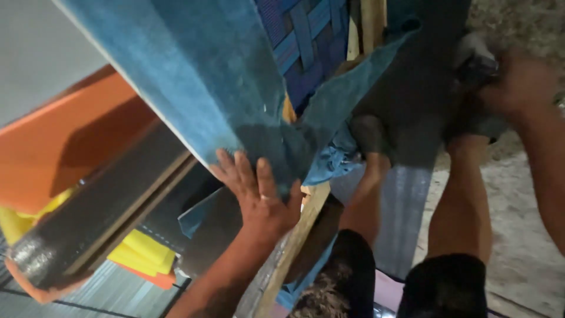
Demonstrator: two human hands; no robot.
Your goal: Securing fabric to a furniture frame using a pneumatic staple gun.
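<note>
Two hands work best together here: the left hand [256, 191], open and flat, presses the blue fabric [206, 76] smooth over the wooden frame [294, 235], while the right hand [518, 82], its grip unclear, steadies the far edge.

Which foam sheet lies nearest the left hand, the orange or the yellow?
The yellow foam sheet, low beneath the dark board; the orange foam sheet sits farther from the left hand.

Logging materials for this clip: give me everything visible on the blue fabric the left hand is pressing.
The blue fabric looks like soft, napped teal upholstery cloth, stretched over a slanted panel running from upper left towards centre. Its lower edge is loose and wrinkled, folding round a bare wooden frame rail. Blue woven webbing shows behind it. The left hand lies flat, fingers spread, on the lower edge.
</note>
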